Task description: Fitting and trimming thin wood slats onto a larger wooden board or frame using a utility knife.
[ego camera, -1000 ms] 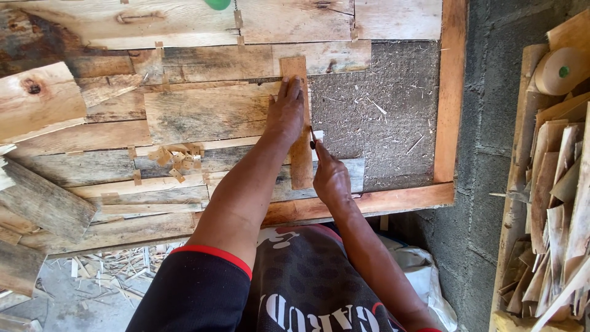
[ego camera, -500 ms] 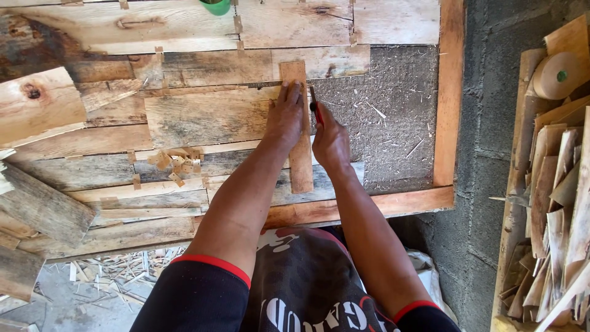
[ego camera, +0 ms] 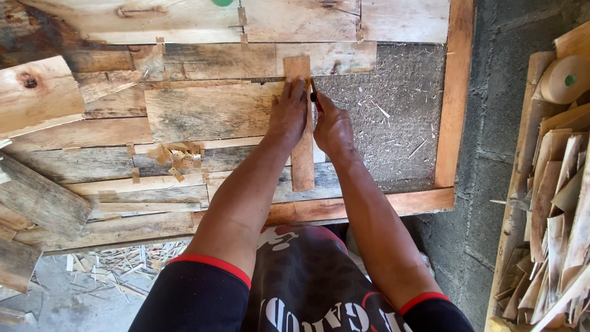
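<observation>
Left hand point(ego camera: 289, 114): lies flat, fingers together and stretched towards twelve o'clock, pressing down on the narrow wooden strip point(ego camera: 302, 161); it grips nothing.
Right hand point(ego camera: 332, 128): just beside the left one at its three o'clock, curled narrow around a small dark tool point(ego camera: 314, 96) with a reddish shaft; the tool's tip meets the strip's right edge near the top end.
Narrow wooden strip: runs twelve to six across the panel, its top end poking out above the left fingertips, its lower end reaching close to the orange frame rail point(ego camera: 362, 206).
Wooden panel point(ego camera: 209, 110): weathered planks laid side by side from nine to three o'clock, filling the left and middle of the frame.
Bare backing point(ego camera: 393, 104): grey, rough board flecked with straw-like fibres, at three o'clock of both hands, bounded by the upright frame rail point(ego camera: 453, 92).
Offcuts point(ego camera: 178, 157): a small heap of pale wood chips on the planks, at eight o'clock of the left hand, well apart from it.
Tape roll point(ego camera: 564, 79): brown, perched on a stack of thin wood slats point(ego camera: 562, 203) far out at three o'clock, beyond a grey block wall point(ego camera: 491, 141).
</observation>
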